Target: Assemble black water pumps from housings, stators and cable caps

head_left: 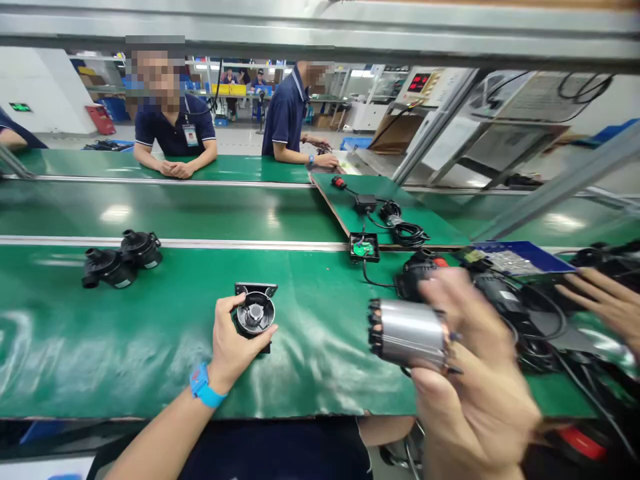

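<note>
My left hand (pixel 235 343), with a blue band at the wrist, is closed round a black round housing (pixel 256 313) on the green mat. The housing's open end faces me, with a grey hub inside. On the right, nearer the camera, my right hand (pixel 475 387) grips a silver motor stator (pixel 413 331) between thumb and fingers. The stator lies sideways, its black-toothed end to the left and copper windings by my fingers. Motion blurs this hand. The stator is held up, apart from the housing.
Two black pumps (pixel 123 259) stand at left on the green mat (pixel 165 340). An open box with a green circuit board (pixel 364 248) has a cable to black parts. A blue tray (pixel 523 258) and a co-worker's hand (pixel 607 307) are at right. Two people stand across the line.
</note>
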Tool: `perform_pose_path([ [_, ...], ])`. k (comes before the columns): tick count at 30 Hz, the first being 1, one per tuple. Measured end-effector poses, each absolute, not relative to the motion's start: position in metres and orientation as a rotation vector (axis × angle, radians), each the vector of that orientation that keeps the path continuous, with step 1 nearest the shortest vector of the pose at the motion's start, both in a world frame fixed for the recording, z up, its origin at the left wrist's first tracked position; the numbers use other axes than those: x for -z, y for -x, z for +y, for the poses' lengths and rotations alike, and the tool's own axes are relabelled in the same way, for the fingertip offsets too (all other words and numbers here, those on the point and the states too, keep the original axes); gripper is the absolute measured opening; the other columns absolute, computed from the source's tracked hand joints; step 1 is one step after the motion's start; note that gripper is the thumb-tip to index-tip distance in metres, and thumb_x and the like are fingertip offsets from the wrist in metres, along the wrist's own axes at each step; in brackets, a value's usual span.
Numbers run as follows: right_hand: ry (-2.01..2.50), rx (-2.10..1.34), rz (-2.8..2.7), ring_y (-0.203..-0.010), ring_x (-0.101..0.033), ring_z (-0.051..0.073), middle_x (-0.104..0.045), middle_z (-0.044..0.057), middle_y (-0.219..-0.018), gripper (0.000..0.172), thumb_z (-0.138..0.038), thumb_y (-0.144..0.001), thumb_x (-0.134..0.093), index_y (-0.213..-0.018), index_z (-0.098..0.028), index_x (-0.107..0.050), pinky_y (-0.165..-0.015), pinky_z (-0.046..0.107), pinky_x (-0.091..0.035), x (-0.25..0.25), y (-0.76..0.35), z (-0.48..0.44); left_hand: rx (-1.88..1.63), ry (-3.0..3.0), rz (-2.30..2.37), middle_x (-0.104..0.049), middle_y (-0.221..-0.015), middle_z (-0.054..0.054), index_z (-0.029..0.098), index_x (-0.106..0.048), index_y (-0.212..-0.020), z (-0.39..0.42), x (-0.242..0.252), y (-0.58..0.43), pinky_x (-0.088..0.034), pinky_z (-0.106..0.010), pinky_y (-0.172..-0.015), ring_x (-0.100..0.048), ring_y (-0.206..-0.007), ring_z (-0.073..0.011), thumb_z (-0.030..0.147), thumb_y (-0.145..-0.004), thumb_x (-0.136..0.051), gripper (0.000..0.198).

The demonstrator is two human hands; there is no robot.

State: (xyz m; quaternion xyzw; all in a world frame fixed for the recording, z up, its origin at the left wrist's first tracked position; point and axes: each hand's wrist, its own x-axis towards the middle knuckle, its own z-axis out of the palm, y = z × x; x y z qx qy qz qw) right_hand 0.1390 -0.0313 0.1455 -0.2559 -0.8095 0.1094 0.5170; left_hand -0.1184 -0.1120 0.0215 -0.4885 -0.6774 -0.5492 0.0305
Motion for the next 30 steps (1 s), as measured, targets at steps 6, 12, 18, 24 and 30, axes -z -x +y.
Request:
perform_pose_path([
  [6, 0.449, -0.63, -2.27, -0.124, -0.059, 0.031, -0.057, 0.015, -0.133, 0.03, -0.03, -0.104, -0.046, -0.13, -0.026, -0.059, -0.093, 0.044, -0.06, -0.126, -0.064, -0.035, 1.709, 1.454, -2.067, -0.055, -0.123, -0.012, 0.022, -0.039, -0.139, -0.109, -0.022, 0.116, -0.054, -0.043, -0.096, -0.061, -0.111, -0.0258, 0.048, -0.074, -0.084, 0.083],
  [12, 0.394, -0.395, -2.446, -0.118, -0.065, 0.026, -0.063, 0.014, -0.133, 0.033, -0.023, -0.105, -0.049, -0.138, -0.019, -0.047, -0.088, 0.038, -0.059, -0.119, -0.034, -0.028, 1.751, 1.455, -1.959, -0.059, -0.118, -0.009, 0.023, -0.039, -0.142, -0.105, -0.016, 0.117, -0.056, -0.042, -0.091, -0.064, -0.104, -0.0242, 0.041, -0.072, -0.085, 0.086],
  [18, 0.433, -0.12, -2.425, -0.083, -0.073, 0.023, -0.076, 0.014, -0.11, 0.05, -0.041, -0.107, -0.049, -0.145, -0.01, -0.041, -0.083, 0.039, -0.052, -0.118, -0.03, -0.025, 1.71, 1.46, -1.948, -0.062, -0.115, -0.009, 0.023, -0.04, -0.143, -0.104, -0.016, 0.117, -0.058, -0.04, -0.086, -0.066, -0.101, -0.0236, 0.044, -0.071, -0.086, 0.088],
  [24, 0.592, 0.222, -2.391, -0.073, -0.071, 0.021, -0.076, 0.016, -0.108, 0.043, -0.042, -0.104, -0.055, -0.122, -0.004, -0.065, -0.063, 0.034, -0.048, -0.108, -0.019, -0.044, 1.639, 1.452, -1.891, -0.062, -0.116, -0.011, 0.021, -0.039, -0.144, -0.103, -0.02, 0.118, -0.058, -0.039, -0.087, -0.065, -0.103, -0.0235, 0.042, -0.082, -0.077, 0.076],
  [30, 0.61, 0.368, -2.578, -0.081, -0.067, 0.026, -0.074, 0.021, -0.108, 0.043, -0.039, -0.102, -0.058, -0.122, -0.002, -0.068, -0.07, 0.037, -0.051, -0.122, -0.008, -0.055, 1.661, 1.426, -1.901, -0.064, -0.112, -0.01, 0.021, -0.043, -0.142, -0.104, -0.021, 0.119, -0.058, -0.04, -0.089, -0.066, -0.1, -0.0224, 0.039, -0.091, -0.066, 0.058],
])
